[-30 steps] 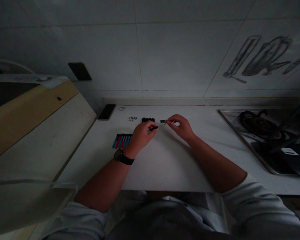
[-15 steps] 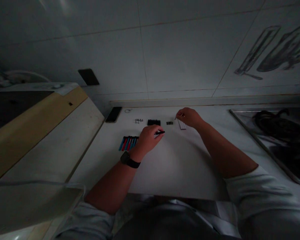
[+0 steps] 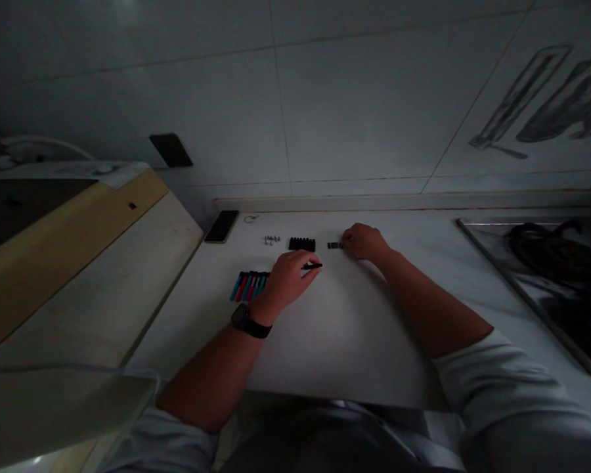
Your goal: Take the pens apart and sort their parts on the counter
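Observation:
My left hand (image 3: 289, 276), with a dark watch at its wrist, pinches a slim black stick-like piece (image 3: 312, 266) that looks like a pen part. Its point faces right, a little above the counter. My right hand (image 3: 365, 242) is closed, fingertips down at the right end of a short row of small dark pieces (image 3: 333, 245); what the fingers hold is hidden. Between the hands, farther back, lies a row of black cylindrical pieces (image 3: 302, 244). Several red and blue tubes with black ends (image 3: 249, 286) lie partly behind my left hand. Small silvery pieces (image 3: 270, 240) are scattered left of the black row.
A phone (image 3: 221, 226) and a thin ring-shaped item (image 3: 251, 219) lie at the back left of the white counter (image 3: 335, 341). A gas stove (image 3: 546, 263) borders the right side. A light-coloured cabinet or box (image 3: 103, 276) stands on the left, and the tiled wall (image 3: 354, 118) closes the back.
My right hand has moved slightly left and down, onto the end of the small dark pieces, and now covers the pale strip. My left hand keeps the black piece almost in place.

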### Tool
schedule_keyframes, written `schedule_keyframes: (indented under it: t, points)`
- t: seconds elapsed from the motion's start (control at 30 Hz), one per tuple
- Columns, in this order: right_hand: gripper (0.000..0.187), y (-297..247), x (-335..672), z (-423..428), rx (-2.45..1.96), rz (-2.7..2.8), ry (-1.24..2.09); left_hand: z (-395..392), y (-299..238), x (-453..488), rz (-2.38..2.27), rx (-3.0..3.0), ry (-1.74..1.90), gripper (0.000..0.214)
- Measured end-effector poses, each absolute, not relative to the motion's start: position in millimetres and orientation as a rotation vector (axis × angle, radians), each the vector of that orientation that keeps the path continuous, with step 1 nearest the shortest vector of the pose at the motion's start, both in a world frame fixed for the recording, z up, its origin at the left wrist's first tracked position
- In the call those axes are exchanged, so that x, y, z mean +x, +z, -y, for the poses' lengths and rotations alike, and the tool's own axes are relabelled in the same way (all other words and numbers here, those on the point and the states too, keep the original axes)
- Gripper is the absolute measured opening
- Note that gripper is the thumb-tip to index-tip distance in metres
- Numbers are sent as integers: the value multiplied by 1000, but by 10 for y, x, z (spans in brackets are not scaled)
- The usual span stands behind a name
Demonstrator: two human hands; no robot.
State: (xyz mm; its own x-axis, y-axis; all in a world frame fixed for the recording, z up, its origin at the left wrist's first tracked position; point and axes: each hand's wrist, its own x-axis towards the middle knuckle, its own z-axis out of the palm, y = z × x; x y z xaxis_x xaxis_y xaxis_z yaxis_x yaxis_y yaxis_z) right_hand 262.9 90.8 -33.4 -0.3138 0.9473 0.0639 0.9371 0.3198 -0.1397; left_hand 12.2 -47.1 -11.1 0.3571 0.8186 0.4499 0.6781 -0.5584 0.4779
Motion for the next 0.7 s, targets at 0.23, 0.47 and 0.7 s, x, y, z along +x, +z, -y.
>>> schedule_keyframes:
  t: [0.23, 0.47, 0.7]
  points:
    - [25, -300, 2655, -834, -1703, 2429, 112, 461, -126, 114, -1368, 2395, 980, 11]
    - [25, -282, 2645, -794, -1765, 2447, 95, 441, -146, 114, -1339, 2399, 1006, 11]
    - [25, -290, 2621, -791, -1764, 2427, 110, 443, -161, 114, -1331, 2432, 1029, 11]
